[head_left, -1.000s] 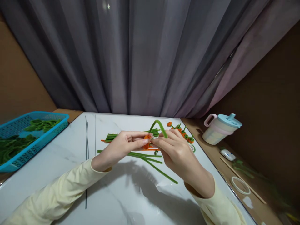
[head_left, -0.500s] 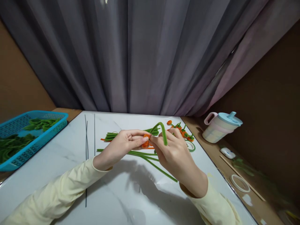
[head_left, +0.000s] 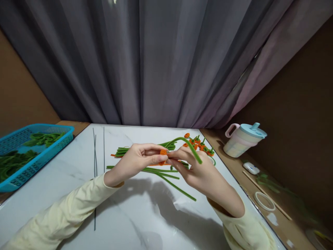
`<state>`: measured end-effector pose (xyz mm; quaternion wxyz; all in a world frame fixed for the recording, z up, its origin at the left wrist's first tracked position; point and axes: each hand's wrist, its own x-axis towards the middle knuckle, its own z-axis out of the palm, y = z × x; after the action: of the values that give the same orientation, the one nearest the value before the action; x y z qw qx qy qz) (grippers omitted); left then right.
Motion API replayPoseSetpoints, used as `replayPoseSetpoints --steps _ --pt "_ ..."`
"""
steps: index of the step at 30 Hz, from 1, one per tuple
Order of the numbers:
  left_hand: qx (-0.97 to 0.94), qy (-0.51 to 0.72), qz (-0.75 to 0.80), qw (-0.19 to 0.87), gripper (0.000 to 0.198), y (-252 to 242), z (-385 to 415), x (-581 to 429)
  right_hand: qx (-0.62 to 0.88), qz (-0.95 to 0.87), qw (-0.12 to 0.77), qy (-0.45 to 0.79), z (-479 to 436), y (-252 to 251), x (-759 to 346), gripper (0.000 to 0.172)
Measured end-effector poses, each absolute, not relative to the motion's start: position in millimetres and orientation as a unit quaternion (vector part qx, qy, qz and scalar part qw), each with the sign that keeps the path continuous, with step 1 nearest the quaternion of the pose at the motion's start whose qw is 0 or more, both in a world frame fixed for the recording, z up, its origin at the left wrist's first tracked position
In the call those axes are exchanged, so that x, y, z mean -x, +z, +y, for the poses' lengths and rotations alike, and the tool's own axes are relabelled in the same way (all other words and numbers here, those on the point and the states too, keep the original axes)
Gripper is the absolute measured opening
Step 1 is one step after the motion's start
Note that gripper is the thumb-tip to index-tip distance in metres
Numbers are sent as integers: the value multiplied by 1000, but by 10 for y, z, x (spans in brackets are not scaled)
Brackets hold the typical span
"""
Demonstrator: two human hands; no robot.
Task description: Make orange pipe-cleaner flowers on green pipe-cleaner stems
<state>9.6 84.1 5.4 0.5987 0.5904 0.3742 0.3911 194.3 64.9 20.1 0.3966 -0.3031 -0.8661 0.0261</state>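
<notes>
Between the thumb and fingers of my left hand is a small coiled orange pipe-cleaner piece. My right hand meets it from the right, its fingertips pinched at the coil's edge, seemingly on a green pipe cleaner. That stem rises beside the coil and arches over my right hand's knuckles; its lower end is hidden. Under my hands lie loose green pipe cleaners and a green bundle. Several finished orange pieces with green stems are grouped behind my right hand.
A blue basket holding green leafy shapes stands at the left. Thin dark wires lie on the white marbled tabletop. Along the right are a lidded cup, a white case, a wooden stick and a tape roll.
My right hand has turned and its wrist has shifted right and down. The green stem's arch now reaches farther right over the knuckles. My left hand keeps its pinch on the orange coil.
</notes>
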Motion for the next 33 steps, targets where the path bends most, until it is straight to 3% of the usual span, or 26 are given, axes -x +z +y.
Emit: replayPoseSetpoints --steps 5,13,20,26,33 --pt "-588 388 383 597 31 41 804 -105 342 -856 387 25 650 202 -1936 15" --pt "-590 383 384 598 30 -3 786 -127 420 -826 354 125 631 197 -1892 12" --pt "-570 340 378 645 28 57 932 -64 408 -827 344 177 798 198 -1999 9" --pt "-553 306 372 680 27 54 939 -51 381 -847 342 142 857 187 -2064 9" --pt "-551 378 388 635 26 75 882 -68 329 -855 401 6 701 179 -1992 23"
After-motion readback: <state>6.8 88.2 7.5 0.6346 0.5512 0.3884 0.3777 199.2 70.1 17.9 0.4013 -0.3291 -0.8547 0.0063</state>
